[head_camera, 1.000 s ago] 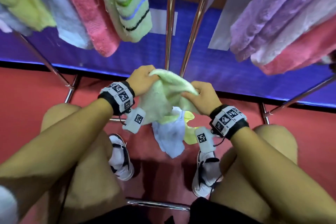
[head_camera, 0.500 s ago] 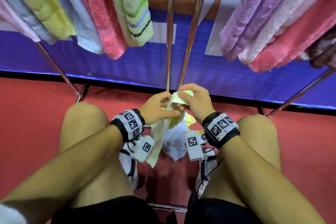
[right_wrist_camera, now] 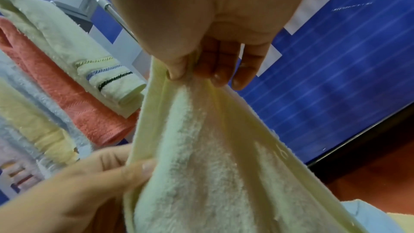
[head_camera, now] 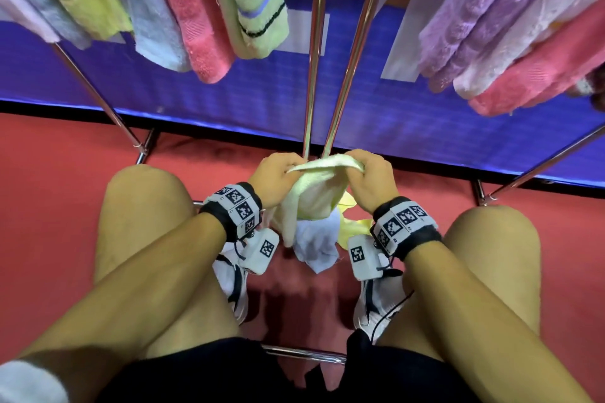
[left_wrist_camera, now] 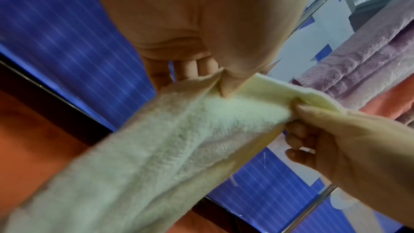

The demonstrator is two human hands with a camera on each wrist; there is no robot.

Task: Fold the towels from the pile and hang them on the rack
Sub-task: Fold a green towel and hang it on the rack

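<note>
**Two hands on one edge, fold not yet squared**

Both of my hands pinch the top edge of the pale green towel [head_camera: 314,196], which hangs between my knees: left hand [head_camera: 273,175] on its left corner, right hand [head_camera: 370,173] on its right. To fold it well, I judge I should pull that edge taut, bring the corners together evenly, and let the hanging length drop straight before doubling it.

Just below the towel, the rest of the pile [head_camera: 316,244] lies on the red floor [head_camera: 49,206], a white piece and a yellow one. Beyond the towel stand the rack [head_camera: 314,75] uprights, with hung towels [head_camera: 209,10] above on either side.

Only the wrist views show the grips: on the left, my thumb [left_wrist_camera: 226,88] pressed into the hem; on the right, thumb and fingers [right_wrist_camera: 220,70] nipping a bunched corner. The head view alone shows the pile.
</note>
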